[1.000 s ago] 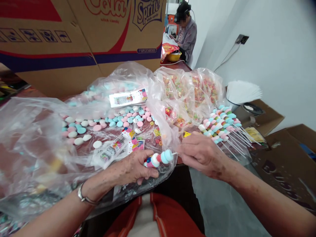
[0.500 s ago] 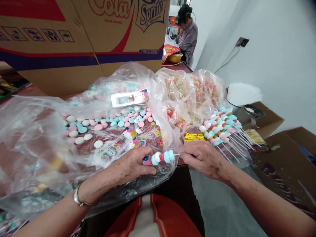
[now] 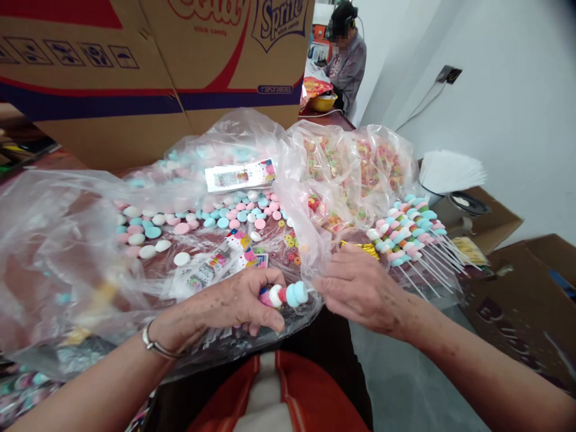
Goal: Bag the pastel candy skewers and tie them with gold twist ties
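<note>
Candy skewer held between two hands over the bag

Pastel discs, white, pink and blue, are seen threaded on a thin white stick, and this candy skewer (image 3: pixel 285 295) is held just above the near edge of the dark red worktop (image 3: pixel 58 161), over a wide clear plastic bag (image 3: pixel 67 258). The left hand (image 3: pixel 234 303) is closed around the loaded end, its fingers (image 3: pixel 265 277) curled over the first discs. The right hand (image 3: pixel 360 288) is pinched shut on the bare stick just beside the last blue disc.

The skewer is judged light and stiff along its length, though the thin stick would likely snap if bent. The discs look chalky and may chip or slide, so hold is best taken on the bare stick, with the loaded end only lightly cupped.

Loose pastel candy discs (image 3: pixel 234 215) are spread inside the bag, and printed paper labels (image 3: pixel 240 175) lie among them. A row of finished candy skewers (image 3: pixel 407 231) is laid to the right. Large printed cardboard boxes (image 3: pixel 135 72) stand behind, and another person (image 3: pixel 346 60) is seated further back.
</note>
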`<state>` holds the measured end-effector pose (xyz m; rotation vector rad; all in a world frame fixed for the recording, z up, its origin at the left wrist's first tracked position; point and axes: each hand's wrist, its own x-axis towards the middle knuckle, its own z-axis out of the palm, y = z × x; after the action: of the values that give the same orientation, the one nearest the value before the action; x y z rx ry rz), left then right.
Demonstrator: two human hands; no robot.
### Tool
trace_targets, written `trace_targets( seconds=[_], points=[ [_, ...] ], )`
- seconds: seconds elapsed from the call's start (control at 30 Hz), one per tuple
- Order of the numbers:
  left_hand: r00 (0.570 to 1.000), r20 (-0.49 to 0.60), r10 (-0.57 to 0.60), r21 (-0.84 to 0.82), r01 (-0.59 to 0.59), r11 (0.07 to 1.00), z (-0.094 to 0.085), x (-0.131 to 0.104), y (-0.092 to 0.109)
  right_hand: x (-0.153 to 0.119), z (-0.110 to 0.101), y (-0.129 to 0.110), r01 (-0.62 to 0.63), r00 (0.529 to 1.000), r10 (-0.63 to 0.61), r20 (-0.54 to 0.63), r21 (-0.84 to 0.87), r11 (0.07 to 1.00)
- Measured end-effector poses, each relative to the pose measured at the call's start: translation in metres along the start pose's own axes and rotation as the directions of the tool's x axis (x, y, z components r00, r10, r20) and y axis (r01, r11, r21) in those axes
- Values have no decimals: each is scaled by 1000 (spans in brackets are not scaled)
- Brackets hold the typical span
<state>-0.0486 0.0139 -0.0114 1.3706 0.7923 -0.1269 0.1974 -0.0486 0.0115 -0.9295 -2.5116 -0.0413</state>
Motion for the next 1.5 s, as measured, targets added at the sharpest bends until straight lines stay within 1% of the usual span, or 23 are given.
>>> trace_targets(
  seconds=[0.03, 0.1, 0.17, 0.23, 0.27, 0.33, 0.4, 0.43, 0.5, 0.57, 0.63, 0.67, 0.73, 0.77, 0.8, 0.87, 0.97, 1.07, 1.13, 1.2, 1.3, 1.4, 1.5],
  points=[
    [1000, -8, 18, 43, -18, 999, 1, 0, 0, -1, 5, -2, -21, 999, 18, 37, 64, 998],
    [996, -24, 87, 190, -81, 978, 5, 2, 0, -3, 18, -8, -81, 993, 65, 103, 159, 984],
    [982, -58, 179, 384, -144, 912, 11, 6, 0, -4, 29, -11, -173, 979, 146, 142, 203, 964],
    [956, -96, 277, 504, -193, 842, 16, 10, -2, -4, 37, -12, -266, 959, 230, 164, 242, 933],
    [941, -105, 321, 517, -224, 826, 18, 12, -3, -3, 38, -11, -306, 948, 266, 177, 264, 915],
    [915, -113, 386, 490, -287, 823, 18, 14, -3, -1, 39, -9, -362, 929, 312, 198, 314, 878],
    [903, -138, 407, 433, -315, 845, 13, 10, 1, 0, 37, -5, -374, 927, 329, 181, 373, 849],
    [907, -154, 392, 399, -305, 864, 9, 6, 5, 0, 36, -3, -367, 930, 332, 156, 396, 842],
    [931, -164, 327, 335, -260, 906, -3, -8, 14, -1, 35, 0, -327, 943, 325, 76, 407, 853],
    [965, -126, 231, 288, -187, 939, -14, -22, 21, -3, 34, 2, -269, 956, 293, -15, 356, 895],
    [992, -66, 103, 239, -85, 967, -22, -33, 22, -5, 32, 5, -206, 969, 235, -75, 274, 939],
    [999, -23, 32, 200, -26, 979, -24, -35, 19, -5, 31, 6, -174, 976, 200, -87, 238, 955],
    [993, 84, -85, 95, 77, 992, -25, -36, 10, -4, 28, 9, -114, 987, 133, -86, 195, 974],
    [985, 128, -116, 40, 112, 993, -23, -34, 6, -3, 27, 10, -89, 992, 104, -77, 185, 979],
    [981, 148, -124, -7, 126, 992, -22, -32, 1, -2, 26, 11, -67, 995, 80, -65, 178, 982],
    [987, 125, -103, -57, 111, 992, -18, -27, -3, 1, 25, 10, -45, 998, 51, -32, 171, 984],
    [993, 72, -94, -28, 96, 995, -13, -21, -1, 6, 32, 3, -66, 997, 57, 52, 185, 980],
    [989, 83, -121, 29, 118, 993, -7, -15, 3, 11, 44, -8, -83, 993, 62, 102, 213, 974],
    [989, 96, -113, 54, 108, 993, -3, -10, 2, 15, 52, -13, -72, 995, 55, 88, 213, 974],
    [991, 97, -96, 61, 90, 994, -1, -7, -1, 17, 55, -13, -55, 997, 43, 65, 196, 979],
    [998, 31, -63, 44, 61, 997, -2, -8, -5, 20, 51, -6, -41, 998, 32, 57, 178, 983],
    [997, -35, -73, 49, 74, 996, -8, -14, -7, 18, 44, 4, -54, 998, 48, 41, 164, 985],
    [993, -6, -116, 4, 116, 993, -12, -20, -7, 15, 42, 9, -48, 999, 47, 13, 132, 990]
  ],
)
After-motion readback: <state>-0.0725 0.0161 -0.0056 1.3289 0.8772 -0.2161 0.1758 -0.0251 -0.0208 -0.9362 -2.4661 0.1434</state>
